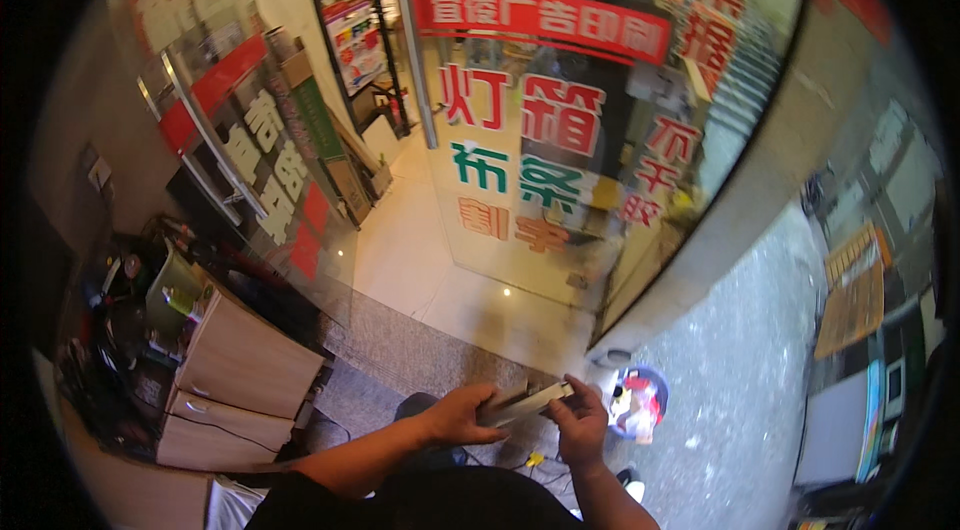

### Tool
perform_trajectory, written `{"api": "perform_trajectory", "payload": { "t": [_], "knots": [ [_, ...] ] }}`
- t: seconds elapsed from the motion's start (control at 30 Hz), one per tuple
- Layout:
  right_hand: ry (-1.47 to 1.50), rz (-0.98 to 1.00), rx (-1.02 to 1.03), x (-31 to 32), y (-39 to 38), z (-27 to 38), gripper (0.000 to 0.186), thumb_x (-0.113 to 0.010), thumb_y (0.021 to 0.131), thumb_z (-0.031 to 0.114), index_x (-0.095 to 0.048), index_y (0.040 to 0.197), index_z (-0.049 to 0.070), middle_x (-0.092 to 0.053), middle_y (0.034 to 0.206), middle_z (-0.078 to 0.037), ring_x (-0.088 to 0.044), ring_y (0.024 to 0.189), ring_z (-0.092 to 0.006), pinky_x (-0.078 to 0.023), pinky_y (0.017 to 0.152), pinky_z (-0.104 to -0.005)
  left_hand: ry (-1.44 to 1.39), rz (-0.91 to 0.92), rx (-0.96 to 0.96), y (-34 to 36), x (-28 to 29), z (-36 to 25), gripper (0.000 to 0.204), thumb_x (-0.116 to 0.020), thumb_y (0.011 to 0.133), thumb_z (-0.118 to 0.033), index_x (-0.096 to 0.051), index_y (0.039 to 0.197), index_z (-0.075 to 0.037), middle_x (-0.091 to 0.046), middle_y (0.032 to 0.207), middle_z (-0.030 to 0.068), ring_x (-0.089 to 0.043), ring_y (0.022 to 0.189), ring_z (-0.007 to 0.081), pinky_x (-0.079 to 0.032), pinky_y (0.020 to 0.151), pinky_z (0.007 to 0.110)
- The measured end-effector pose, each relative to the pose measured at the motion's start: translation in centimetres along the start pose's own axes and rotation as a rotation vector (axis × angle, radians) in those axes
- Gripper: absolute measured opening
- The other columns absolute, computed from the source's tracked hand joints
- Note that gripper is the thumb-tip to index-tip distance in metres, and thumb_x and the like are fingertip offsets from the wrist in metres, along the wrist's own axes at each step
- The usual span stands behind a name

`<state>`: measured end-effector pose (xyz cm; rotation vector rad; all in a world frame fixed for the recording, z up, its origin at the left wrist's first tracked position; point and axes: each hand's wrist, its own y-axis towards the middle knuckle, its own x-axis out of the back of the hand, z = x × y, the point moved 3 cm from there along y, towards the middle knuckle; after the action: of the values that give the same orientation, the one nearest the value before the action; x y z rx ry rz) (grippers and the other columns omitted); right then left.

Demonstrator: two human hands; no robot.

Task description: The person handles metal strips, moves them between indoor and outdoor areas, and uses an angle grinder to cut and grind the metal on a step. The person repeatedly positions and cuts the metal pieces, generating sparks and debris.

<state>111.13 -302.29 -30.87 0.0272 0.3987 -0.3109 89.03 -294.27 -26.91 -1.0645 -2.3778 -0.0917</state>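
Low in the head view, my left hand (462, 416) grips the left end of a flat, oblong object (524, 402) with a pale strip along it; I cannot make out exactly what it is. My right hand (582, 422) holds its right end, fingers at the top edge. Below the hands, a small yellow item (536, 459) and dark cords lie on the floor.
Ahead stand glass doors with lettering (545, 170) and long metal handles (418, 40). A wooden cabinet (235, 375) with cluttered dark items is at left. A round bin (654, 385) holding litter sits at right, beside a grey pavement (725, 350). Boards (855, 295) lean along the far right.
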Motion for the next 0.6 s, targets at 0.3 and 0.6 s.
{"api": "perform_trajectory", "payload": {
  "t": [0.3, 0.6],
  "knots": [
    [-0.127, 0.594, -0.041, -20.3, 15.8, -1.7, 0.056, -0.067, 0.100, -0.003, -0.048, 0.152, -0.001, -0.068, 0.123, -0.011, -0.066, 0.112, -0.0174, -0.052, 0.097, -0.0325, -0.352, -0.410, 0.156, -2.1, 12.8, 10.7, 0.048, -0.091, 0.083, -0.028, -0.069, 0.119, -0.005, -0.071, 0.096, 0.0105, -0.068, 0.087, 0.0173, -0.055, 0.078, 0.034],
    [-0.225, 0.714, -0.176, -39.8, 26.1, 3.0, 0.066, -0.071, 0.103, 0.013, -0.039, 0.159, 0.001, -0.064, 0.131, -0.016, -0.068, 0.115, -0.0210, -0.056, 0.097, -0.0346, -0.393, -0.818, 0.144, -4.9, 33.9, 7.9, 0.045, -0.091, 0.083, -0.021, -0.069, 0.118, -0.002, -0.073, 0.096, 0.0081, -0.067, 0.084, 0.0146, -0.056, 0.076, 0.032]
  ]
}}
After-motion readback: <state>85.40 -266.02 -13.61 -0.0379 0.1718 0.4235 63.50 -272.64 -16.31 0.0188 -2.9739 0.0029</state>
